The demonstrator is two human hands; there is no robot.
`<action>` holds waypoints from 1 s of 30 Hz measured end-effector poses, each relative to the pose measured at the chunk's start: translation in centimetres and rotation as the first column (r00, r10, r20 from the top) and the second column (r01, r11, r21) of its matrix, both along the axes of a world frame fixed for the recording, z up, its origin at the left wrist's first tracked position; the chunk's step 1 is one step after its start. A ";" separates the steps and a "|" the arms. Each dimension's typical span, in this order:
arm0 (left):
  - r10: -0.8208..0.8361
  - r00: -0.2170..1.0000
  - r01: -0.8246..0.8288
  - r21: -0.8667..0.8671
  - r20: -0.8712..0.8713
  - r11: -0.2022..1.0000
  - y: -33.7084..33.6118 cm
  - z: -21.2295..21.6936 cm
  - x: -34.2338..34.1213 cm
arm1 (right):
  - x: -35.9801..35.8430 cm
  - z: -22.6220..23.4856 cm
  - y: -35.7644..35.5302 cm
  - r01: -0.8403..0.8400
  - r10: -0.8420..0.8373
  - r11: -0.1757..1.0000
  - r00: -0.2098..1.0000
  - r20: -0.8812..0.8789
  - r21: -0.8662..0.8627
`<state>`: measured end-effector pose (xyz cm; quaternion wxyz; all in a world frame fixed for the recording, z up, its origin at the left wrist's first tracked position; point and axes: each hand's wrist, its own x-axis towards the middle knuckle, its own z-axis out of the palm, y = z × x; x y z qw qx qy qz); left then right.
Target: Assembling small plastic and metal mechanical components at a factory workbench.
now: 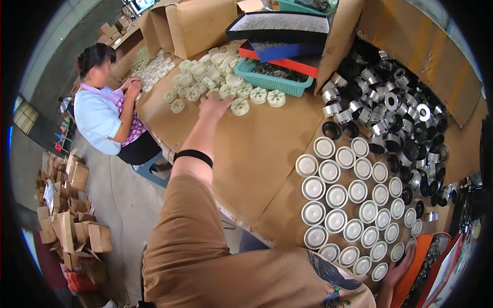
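Note:
My left hand [215, 107] reaches out over the cardboard-covered table to the near edge of a heap of pale green-white moulded plastic parts [205, 77]. Its fingers are stretched and apart, touching or just above the nearest parts; nothing shows gripped in them. At the lower right, my right hand [398, 268] rests beside the outer row of round white-topped discs [336, 196], its fingers extended next to an orange tray [418, 264]. Its fingertips lie close to one disc at the edge. The discs sit flat in loose rows.
Black and silver metal rings [390, 113] are heaped at the right against a cardboard wall [426, 56]. A turquoise basket [275, 79] and stacked trays [280, 28] stand at the back. A co-worker [105, 102] sits at the left by smaller parts. Cardboard boxes [72, 220] lie on the floor.

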<state>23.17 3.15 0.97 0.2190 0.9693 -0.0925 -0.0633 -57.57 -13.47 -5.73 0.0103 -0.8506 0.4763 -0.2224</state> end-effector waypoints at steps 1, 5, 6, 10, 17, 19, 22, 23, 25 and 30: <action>-0.001 1.000 0.001 0.013 -0.007 1.000 0.4 -0.4 -0.5 | -0.3 0.0 0.0 0.001 -0.001 1.000 1.000 -0.007 0.013; -0.192 0.939 0.219 -0.066 0.286 0.973 -2.2 -3.7 -5.2 | -1.3 -1.3 0.3 0.111 -0.111 0.994 0.994 -0.025 0.013; -0.195 0.968 0.198 -0.005 0.159 0.980 -2.3 -3.3 -7.5 | -1.1 -1.6 0.3 0.043 -0.046 0.998 0.997 0.067 0.048; -0.445 0.743 0.466 0.090 0.500 0.880 1.3 -4.5 -11.5 | 3.0 0.9 -0.4 0.060 -0.071 0.992 0.993 0.099 0.115; -0.616 0.690 0.711 -0.199 0.379 0.674 -1.1 2.0 -25.8 | 5.8 7.6 2.5 -0.164 0.219 0.958 0.947 0.234 -0.235; -0.861 0.488 0.854 -0.280 0.141 0.438 -2.3 5.8 -35.4 | 9.6 10.4 4.3 -0.375 0.365 0.926 0.852 0.376 -0.048; -0.962 0.071 0.906 -0.387 -0.265 0.174 -5.1 8.9 -43.7 | 13.8 11.9 4.9 -0.665 0.659 0.740 0.686 0.309 -0.103; -0.913 -0.019 0.855 -0.479 -0.408 0.196 -5.7 9.4 -45.0 | 14.4 11.5 5.0 -0.730 0.746 0.662 0.619 0.246 -0.172; -0.929 -0.035 0.864 -0.477 -0.370 0.158 -6.6 10.3 -46.4 | 13.8 11.1 5.1 -0.692 0.684 0.713 0.650 0.331 -0.115; -0.942 -0.099 0.933 -0.359 -0.320 0.024 -13.2 8.1 -45.0 | 9.8 8.3 2.3 -0.414 0.253 0.899 0.756 0.604 0.141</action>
